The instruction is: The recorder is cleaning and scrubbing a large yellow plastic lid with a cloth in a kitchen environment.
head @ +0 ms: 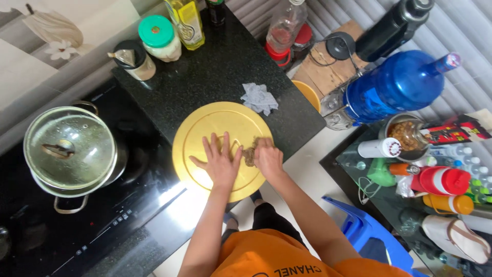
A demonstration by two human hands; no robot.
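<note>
A round yellow board [205, 128] is worked on at the front edge of the black countertop [215, 72].
The board is pressed flat by the open left hand [219, 161], fingers spread; a brownish scrubbing pad [250, 154] at the board's right part is gripped by the closed right hand [267, 158]. A crumpled grey cloth [259, 97] is seen just beyond the board's far edge.

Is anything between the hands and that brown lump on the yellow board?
Nothing visible. The right hand is already on the brown lump, and the left hand lies flat on the yellow board right beside it.
</note>
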